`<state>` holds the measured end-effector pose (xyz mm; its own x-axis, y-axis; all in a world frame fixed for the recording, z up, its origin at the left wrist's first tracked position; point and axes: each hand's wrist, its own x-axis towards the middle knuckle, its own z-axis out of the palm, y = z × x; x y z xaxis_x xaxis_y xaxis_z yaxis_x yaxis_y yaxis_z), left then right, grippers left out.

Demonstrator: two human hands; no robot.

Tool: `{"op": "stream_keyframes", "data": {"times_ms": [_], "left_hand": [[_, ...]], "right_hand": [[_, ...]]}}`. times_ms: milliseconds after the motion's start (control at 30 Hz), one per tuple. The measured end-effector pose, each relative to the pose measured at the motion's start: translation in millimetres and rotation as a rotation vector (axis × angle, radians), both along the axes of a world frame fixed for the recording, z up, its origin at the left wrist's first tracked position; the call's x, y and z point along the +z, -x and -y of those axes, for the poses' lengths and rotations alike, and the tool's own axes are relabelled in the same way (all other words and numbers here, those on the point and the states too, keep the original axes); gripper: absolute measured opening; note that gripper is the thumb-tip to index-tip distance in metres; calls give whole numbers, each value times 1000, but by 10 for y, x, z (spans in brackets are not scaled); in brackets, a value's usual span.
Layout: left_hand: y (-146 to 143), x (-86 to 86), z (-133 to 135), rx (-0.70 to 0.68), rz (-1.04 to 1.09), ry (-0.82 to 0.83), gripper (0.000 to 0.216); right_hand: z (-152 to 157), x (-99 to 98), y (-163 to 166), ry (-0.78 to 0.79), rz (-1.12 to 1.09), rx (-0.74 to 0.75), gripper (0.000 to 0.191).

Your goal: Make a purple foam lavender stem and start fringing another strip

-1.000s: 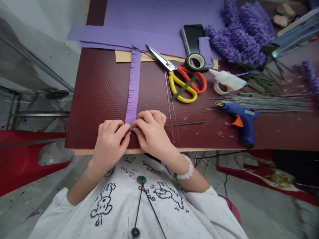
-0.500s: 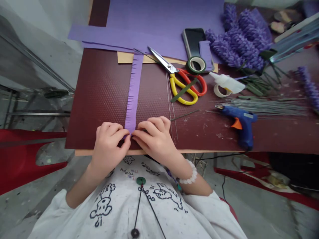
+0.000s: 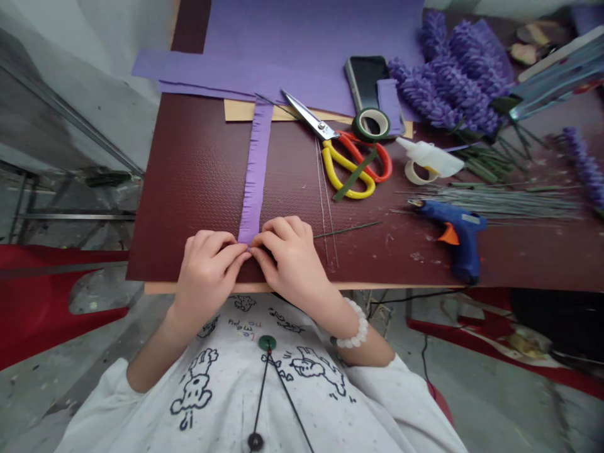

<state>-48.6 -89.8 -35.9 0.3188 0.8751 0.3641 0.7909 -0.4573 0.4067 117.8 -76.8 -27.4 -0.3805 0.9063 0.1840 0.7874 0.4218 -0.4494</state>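
Note:
A fringed purple paper strip [image 3: 257, 170] runs down the table toward me, its cuts along the left edge. At its near end my left hand [image 3: 207, 270] pinches the paper between thumb and forefinger. My right hand [image 3: 292, 258] meets it there, thumb and forefinger closed on the same end. Their fingertips nearly touch and hide most of the rolled or folded tip. A thin dark green wire [image 3: 352, 229] sticks out to the right from beneath my right hand; whether that hand holds it I cannot tell.
Scissors [image 3: 330, 135] with red and yellow handles lie ahead, a green tape piece [image 3: 355, 176] across them. Beyond are purple sheets [image 3: 302, 38], a phone [image 3: 365, 75] and a tape roll [image 3: 371, 124]. Rightward sit a glue gun [image 3: 455, 233], wires [image 3: 514, 201], a white bottle [image 3: 434, 157] and purple flowers [image 3: 457, 75].
Both hands have moved slightly away from me at the strip's end, the fingertips closer together. The green wire by my right hand and the tape piece on the scissors have shifted a little.

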Motion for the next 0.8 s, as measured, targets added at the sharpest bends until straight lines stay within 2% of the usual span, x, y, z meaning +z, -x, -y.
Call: {"op": "stream_keyframes", "data": {"times_ms": [267, 367, 500, 600, 700, 800], "left_hand": [[-11, 64, -82, -3, -105, -7, 12], [25, 51, -77, -19, -102, -30, 11], [57, 33, -24, -38, -107, -56, 20], [46, 17, 6, -30, -77, -74, 9], [11, 0, 6, 16, -37, -88, 6], [-24, 4, -13, 55, -57, -69, 10]], "right_hand": [[47, -78, -56, -211, 11, 48, 19], [19, -83, -22, -170, 7, 38, 21], [-22, -35, 12, -4, -31, 28, 19], [-40, -8, 14, 68, -39, 10, 17], [-23, -24, -13, 55, -72, 7, 17], [29, -58, -57, -46, -66, 9, 17]]}}
